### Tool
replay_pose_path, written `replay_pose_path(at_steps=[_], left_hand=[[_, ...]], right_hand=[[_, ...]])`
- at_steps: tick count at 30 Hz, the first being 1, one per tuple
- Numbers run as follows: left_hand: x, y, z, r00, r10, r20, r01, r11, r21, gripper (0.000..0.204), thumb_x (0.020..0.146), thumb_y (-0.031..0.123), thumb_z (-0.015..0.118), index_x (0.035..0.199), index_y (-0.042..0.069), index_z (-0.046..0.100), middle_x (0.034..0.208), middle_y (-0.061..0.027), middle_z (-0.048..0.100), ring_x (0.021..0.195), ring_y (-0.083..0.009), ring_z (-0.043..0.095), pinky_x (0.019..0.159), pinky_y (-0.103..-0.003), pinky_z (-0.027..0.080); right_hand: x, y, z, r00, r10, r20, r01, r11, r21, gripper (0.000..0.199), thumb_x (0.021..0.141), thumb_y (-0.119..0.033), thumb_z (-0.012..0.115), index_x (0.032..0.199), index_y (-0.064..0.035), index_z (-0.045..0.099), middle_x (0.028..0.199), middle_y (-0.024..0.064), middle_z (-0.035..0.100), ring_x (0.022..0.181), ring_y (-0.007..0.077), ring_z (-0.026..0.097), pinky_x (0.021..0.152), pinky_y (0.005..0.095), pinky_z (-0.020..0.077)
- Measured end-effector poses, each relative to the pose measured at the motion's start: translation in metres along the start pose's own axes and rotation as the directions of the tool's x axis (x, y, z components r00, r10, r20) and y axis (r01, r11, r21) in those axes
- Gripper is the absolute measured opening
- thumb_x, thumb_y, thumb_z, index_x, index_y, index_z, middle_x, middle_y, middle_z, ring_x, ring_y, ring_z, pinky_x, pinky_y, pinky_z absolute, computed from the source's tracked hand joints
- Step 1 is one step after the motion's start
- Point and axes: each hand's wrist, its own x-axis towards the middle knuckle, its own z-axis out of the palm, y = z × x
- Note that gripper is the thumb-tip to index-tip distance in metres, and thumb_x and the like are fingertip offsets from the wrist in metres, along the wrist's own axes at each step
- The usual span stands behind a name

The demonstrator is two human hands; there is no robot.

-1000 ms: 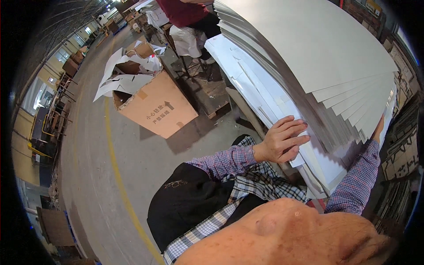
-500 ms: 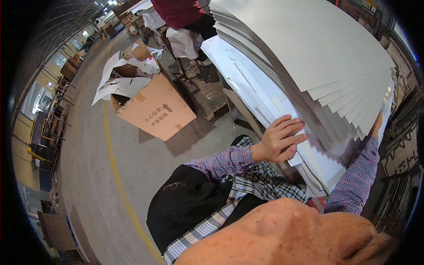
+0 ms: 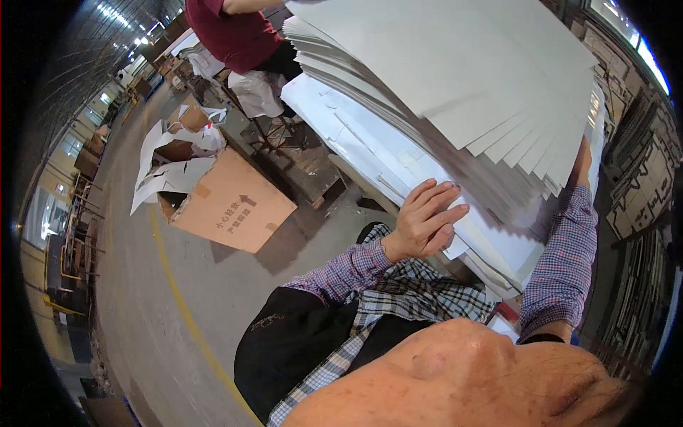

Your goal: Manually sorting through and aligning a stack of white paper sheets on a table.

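The fanned stack of pale grey sheets [image 3: 455,64] lies between and beyond the person's hands, its stepped corners nearest the right forearm and its far end cut off by the upper edge. The right hand [image 3: 583,160] is mostly hidden behind the stack's right side; only a sliver by the cuff shows, so its grip cannot be told. The left hand [image 3: 427,220] is loosely spread, fingers slightly apart, at the near edge of the white layered sheets [image 3: 370,135] under the stack; whether it presses on them is unclear.

Well to the left of the left hand stands a brown carton [image 3: 235,203] with a ragged rim. White sheet scraps [image 3: 171,176] stick out of it, beside brown cardboard pieces; its depths are hidden. Beyond the left hand, a co-worker in a red top [image 3: 228,35] is cut off above, near a whitish wrapping [image 3: 257,92] whose contents cannot be made out.
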Motion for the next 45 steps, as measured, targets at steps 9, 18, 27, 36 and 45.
replay_pose_path(at_steps=[9,18,27,36,45], left_hand=[[-0.002,-0.001,-0.002,1.0,-0.021,0.021,0.021,1.0,-0.002,0.039,0.094,0.02,0.054,0.126,0.011,0.074,0.138,-0.0182,0.064,0.13,-0.0352,0.059,0.117,-0.052,0.037],[-0.001,-0.001,-0.002,1.0,0.0,0.018,0.0,1.0,0.002,0.04,0.094,0.019,0.054,0.127,0.009,0.073,0.138,-0.0184,0.064,0.131,-0.0348,0.058,0.117,-0.051,0.036],[0.002,0.001,-0.003,1.0,-0.002,0.031,0.002,1.0,0.002,0.039,0.094,0.017,0.054,0.127,0.009,0.073,0.138,-0.0186,0.064,0.132,-0.0344,0.058,0.118,-0.051,0.034],[0.002,0.002,-0.005,0.999,-0.01,0.034,0.01,1.0,0.007,0.04,0.093,0.017,0.055,0.127,0.009,0.073,0.138,-0.0182,0.064,0.131,-0.0341,0.058,0.118,-0.051,0.034],[0.002,0.001,-0.003,1.0,-0.002,0.028,0.002,1.0,0.01,0.04,0.094,0.019,0.054,0.127,0.009,0.073,0.139,-0.0183,0.063,0.132,-0.034,0.058,0.118,-0.051,0.034]], right_hand=[[-0.02,-0.052,-0.005,1.0,0.024,0.005,-0.023,0.992,-0.127,0.045,0.095,-0.031,0.063,0.134,-0.0095,0.065,0.118,0.0234,0.072,0.112,0.0426,0.068,0.09,0.0456,0.0538],[-0.024,-0.06,-0.003,0.999,0.017,-0.032,-0.022,0.981,-0.195,0.044,0.091,-0.034,0.069,0.131,-0.0156,0.067,0.112,0.0213,0.074,0.107,0.0407,0.07,0.086,0.0462,0.0545],[-0.021,-0.061,-0.005,0.998,0.043,-0.034,-0.049,0.981,-0.189,0.041,0.092,-0.033,0.067,0.13,-0.0167,0.068,0.113,0.0203,0.074,0.107,0.0419,0.069,0.088,0.0477,0.0543],[-0.026,-0.075,-0.008,1.0,-0.024,0.003,0.024,0.943,-0.333,0.042,0.092,-0.034,0.067,0.129,-0.0159,0.068,0.114,0.0196,0.074,0.108,0.0417,0.069,0.088,0.0478,0.054],[-0.03,-0.079,-0.008,0.998,-0.052,-0.028,0.041,0.947,-0.319,0.042,0.091,-0.035,0.069,0.128,-0.0153,0.069,0.112,0.0211,0.074,0.107,0.0418,0.069,0.087,0.048,0.0542]])
